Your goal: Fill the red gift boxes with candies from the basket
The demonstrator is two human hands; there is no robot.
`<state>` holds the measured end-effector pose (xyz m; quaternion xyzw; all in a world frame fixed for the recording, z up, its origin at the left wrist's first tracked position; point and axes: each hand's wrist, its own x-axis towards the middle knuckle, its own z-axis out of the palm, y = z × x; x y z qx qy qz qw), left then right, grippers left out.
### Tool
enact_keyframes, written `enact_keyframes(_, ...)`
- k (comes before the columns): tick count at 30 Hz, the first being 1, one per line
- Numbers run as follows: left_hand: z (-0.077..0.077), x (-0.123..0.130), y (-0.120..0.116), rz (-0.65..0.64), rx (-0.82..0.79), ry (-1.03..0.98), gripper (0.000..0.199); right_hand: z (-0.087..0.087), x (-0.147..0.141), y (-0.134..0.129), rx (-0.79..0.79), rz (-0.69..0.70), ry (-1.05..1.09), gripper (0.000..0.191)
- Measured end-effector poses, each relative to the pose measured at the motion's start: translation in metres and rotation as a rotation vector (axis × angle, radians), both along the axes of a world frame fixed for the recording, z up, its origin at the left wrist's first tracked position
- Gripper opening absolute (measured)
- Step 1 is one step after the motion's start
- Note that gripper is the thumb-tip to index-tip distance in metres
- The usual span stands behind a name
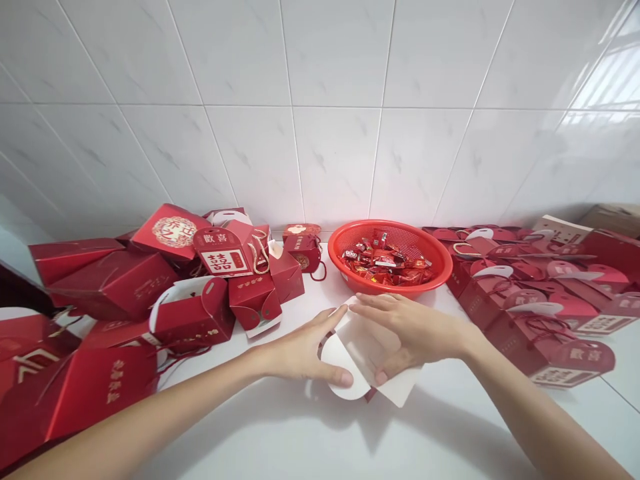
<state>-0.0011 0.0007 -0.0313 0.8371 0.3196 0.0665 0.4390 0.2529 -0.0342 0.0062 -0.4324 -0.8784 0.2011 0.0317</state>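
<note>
Between my two hands is an open paper gift box (369, 345), its white inside and flaps turned up toward me and a bit of red outside showing underneath. My left hand (299, 347) holds it from the left, with the thumb on a rounded white flap and the fingertips at the far edge. From the right, my right hand (423, 327) grips the box, fingers over the far flap and thumb along the inner right side. Just behind the hands stands a red plastic basket (435, 277) with wrapped candies (385, 260) in it.
On the left, red gift boxes (195, 317) with cord handles lie piled at odd angles. Rows of closed red boxes (525, 333) stand on the right, with a brown carton (613, 219) behind. A tiled wall (340, 160) backs the white tabletop (310, 433).
</note>
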Motion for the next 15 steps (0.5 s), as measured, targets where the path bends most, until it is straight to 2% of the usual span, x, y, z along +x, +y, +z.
enact_keyframes(3, -0.005, 0.001, 0.002, -0.020, -0.006, -0.062, 0.119, -0.021, 0.013, -0.006, -0.019, -0.074, 0.093, 0.117)
enact_keyframes(6, -0.009, 0.005, 0.007, -0.036, -0.027, -0.110, 0.120, -0.046, 0.023, -0.014, -0.092, -0.122, 0.238, 0.119)
enact_keyframes(9, -0.011, 0.013, 0.016, -0.077, -0.004, -0.111, 0.117, -0.064, 0.028, -0.019, -0.087, -0.209, 0.345, 0.118)
enact_keyframes(12, -0.010, 0.020, 0.031, -0.087, 0.075, -0.054, 0.116, -0.070, 0.026, -0.023, -0.010, -0.325, 0.334, 0.113)
enact_keyframes(15, -0.004, 0.023, 0.042, -0.052, 0.164, 0.074, 0.116, -0.062, 0.022, -0.032, 0.160, -0.431, 0.265, 0.099)
